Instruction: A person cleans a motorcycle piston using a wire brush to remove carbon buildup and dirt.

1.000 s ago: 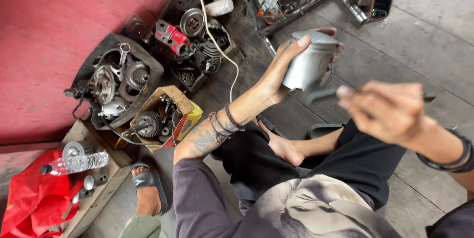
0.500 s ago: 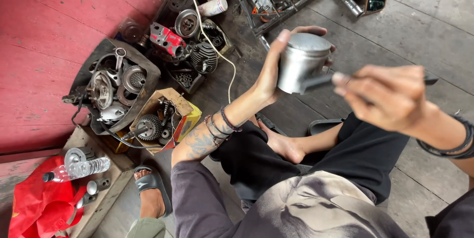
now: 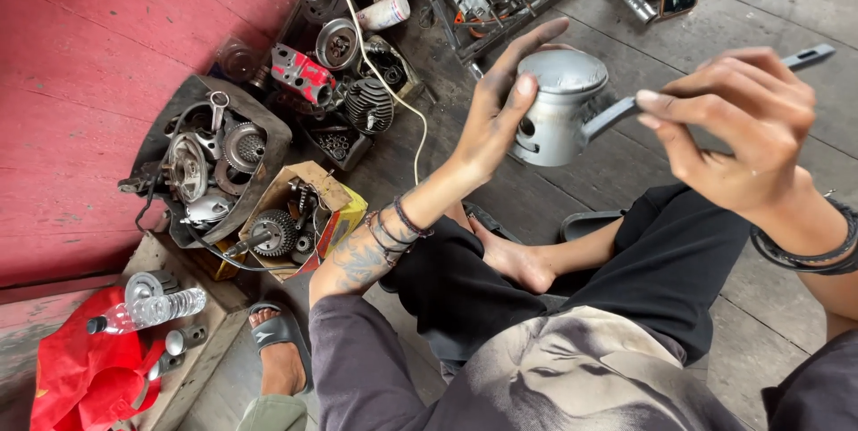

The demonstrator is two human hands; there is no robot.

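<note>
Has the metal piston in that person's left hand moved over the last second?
Cannot tell. The piston sits at much the same spot in view, but the camera shifted too: the red wall and parts box slid, so no firm direction.

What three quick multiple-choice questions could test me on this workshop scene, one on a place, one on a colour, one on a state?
1. Where is the cardboard box of gears?
A. On the person's lap
B. On the floor by the red wall
C. On a shelf

2. What colour is the bag at lower left?
A. Red
B. Blue
C. Green

3. How is the metal piston held?
A. Lying on the floor
B. Gripped by the left hand
C. Hanging from a cord

Answers: 1 B, it sits on the floorboards beside the wall; 2 A, the cloth is plainly red; 3 B, fingers wrap it while the right hand holds a grey tool.
</note>
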